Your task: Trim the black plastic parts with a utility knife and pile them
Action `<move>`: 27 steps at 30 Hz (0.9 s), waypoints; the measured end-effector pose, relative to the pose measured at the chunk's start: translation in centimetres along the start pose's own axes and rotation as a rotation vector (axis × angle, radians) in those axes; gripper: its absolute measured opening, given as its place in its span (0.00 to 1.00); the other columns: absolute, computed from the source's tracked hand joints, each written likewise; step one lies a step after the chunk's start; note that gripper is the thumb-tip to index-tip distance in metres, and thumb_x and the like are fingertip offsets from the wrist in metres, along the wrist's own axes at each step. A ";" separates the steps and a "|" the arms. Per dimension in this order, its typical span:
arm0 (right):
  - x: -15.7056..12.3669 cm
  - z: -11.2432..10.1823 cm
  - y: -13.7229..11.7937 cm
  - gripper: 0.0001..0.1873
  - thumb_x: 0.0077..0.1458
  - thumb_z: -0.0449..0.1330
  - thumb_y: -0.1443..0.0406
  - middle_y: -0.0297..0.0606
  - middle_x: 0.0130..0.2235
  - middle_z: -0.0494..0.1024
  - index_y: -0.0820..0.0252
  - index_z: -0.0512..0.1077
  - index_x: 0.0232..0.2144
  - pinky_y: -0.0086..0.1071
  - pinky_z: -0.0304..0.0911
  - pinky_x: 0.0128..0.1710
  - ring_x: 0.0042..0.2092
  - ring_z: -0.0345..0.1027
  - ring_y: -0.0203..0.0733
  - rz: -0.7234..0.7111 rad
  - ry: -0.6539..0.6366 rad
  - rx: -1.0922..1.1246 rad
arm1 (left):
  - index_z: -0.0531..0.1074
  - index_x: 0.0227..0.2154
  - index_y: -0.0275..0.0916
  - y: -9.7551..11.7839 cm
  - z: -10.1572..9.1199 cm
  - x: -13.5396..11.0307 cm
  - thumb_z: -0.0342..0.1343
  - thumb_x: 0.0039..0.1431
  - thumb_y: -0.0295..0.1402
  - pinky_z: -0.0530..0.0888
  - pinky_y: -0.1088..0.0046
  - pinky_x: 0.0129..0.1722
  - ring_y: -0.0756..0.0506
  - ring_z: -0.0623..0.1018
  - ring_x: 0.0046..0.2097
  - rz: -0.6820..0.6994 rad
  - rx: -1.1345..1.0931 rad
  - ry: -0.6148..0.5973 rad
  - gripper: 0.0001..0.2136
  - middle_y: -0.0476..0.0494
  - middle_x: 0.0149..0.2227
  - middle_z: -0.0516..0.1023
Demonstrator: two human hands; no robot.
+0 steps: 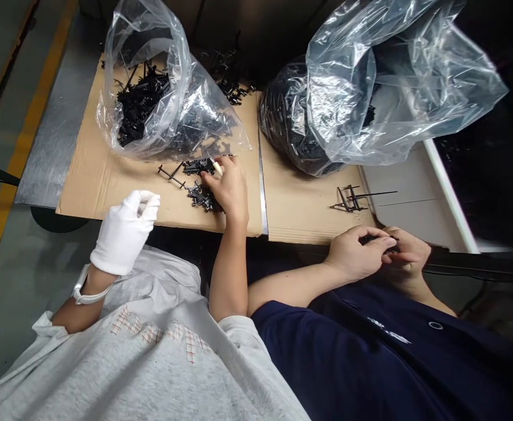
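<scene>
Grey shirt (120, 374), red check letters too creased to read, gloved left hand (125, 231) curled, grip unclear, right hand (228, 188) grip pinching black parts (199, 196) on bench card (103, 181), bag (160, 88) beyond, co-worker's hands (377, 254) right.

Red plaid letters cross the grey shirt (151, 351), too foreshortened to read. A small white print on the navy shirt (392, 351) is likewise illegible.

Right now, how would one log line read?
left hand: pinches black part | right hand: holds it too | co-worker's bare hand: on loose parts
</scene>
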State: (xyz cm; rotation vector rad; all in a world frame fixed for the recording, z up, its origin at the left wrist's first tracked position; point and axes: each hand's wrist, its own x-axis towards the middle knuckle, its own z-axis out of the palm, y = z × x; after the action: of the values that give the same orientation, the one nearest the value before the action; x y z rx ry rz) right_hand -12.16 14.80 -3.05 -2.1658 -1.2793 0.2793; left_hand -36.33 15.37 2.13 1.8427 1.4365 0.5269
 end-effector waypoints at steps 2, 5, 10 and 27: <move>0.6 0.3 0.2 0.14 0.56 0.65 0.67 0.46 0.50 0.75 0.57 0.74 0.46 0.51 0.67 0.60 0.55 0.71 0.57 0.006 0.007 0.006 | 0.76 0.42 0.39 0.0 0.1 0.0 0.49 0.65 0.49 0.68 0.72 0.38 0.45 0.79 0.37 0.010 -0.033 -0.020 0.19 0.44 0.35 0.81; 1.5 0.5 0.4 0.12 0.56 0.65 0.67 0.47 0.50 0.74 0.58 0.74 0.44 0.53 0.68 0.60 0.56 0.71 0.58 0.047 0.051 -0.022 | 0.75 0.42 0.39 0.0 0.2 0.1 0.49 0.65 0.49 0.68 0.72 0.39 0.45 0.79 0.38 0.012 -0.048 -0.037 0.19 0.44 0.36 0.81; 1.3 -0.5 0.7 0.14 0.58 0.67 0.64 0.48 0.51 0.74 0.57 0.74 0.47 0.54 0.70 0.57 0.54 0.72 0.58 -0.008 0.060 -0.073 | 0.76 0.42 0.39 0.0 0.2 0.1 0.50 0.66 0.47 0.68 0.73 0.39 0.46 0.80 0.37 -0.002 -0.032 -0.060 0.17 0.45 0.35 0.82; 2.3 -1.4 -1.1 0.17 0.62 0.65 0.62 0.51 0.54 0.78 0.59 0.74 0.52 0.51 0.70 0.54 0.53 0.74 0.60 -0.073 -0.085 -0.195 | 0.78 0.58 0.40 4.3 2.9 15.3 0.47 0.69 0.29 0.69 0.58 0.67 0.38 0.74 0.62 0.712 0.506 -0.253 0.20 0.41 0.66 0.71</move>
State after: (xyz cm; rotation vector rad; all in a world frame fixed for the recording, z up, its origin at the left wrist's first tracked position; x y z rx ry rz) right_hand -11.11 16.55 -1.02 -2.2845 -1.4839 0.2265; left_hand -27.03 28.59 1.75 2.7280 0.7498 0.2447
